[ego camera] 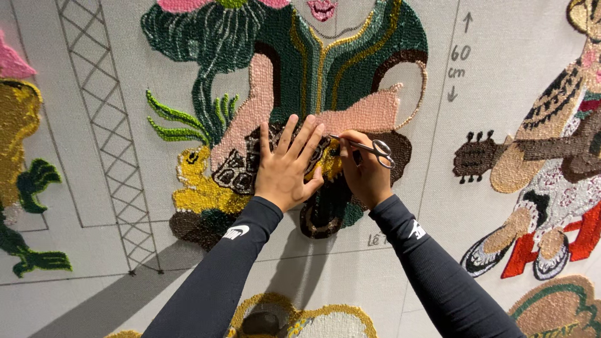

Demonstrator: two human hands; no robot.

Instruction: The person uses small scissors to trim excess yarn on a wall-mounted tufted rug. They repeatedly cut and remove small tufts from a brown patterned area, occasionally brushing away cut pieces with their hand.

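Pale grey backing cloth (94,263) filling the whole view, pencilled lattice column (106,125) at left, tufted guitar-player motif (551,163) at right, green and yellow tufted patch (25,175) at far left edge, soft arm shadows lower centre

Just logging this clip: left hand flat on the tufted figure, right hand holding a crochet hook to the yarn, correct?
Not quite. The right hand holds small scissors, not a crochet hook, as the head view shows. The left hand does lie flat on the tufted figure.
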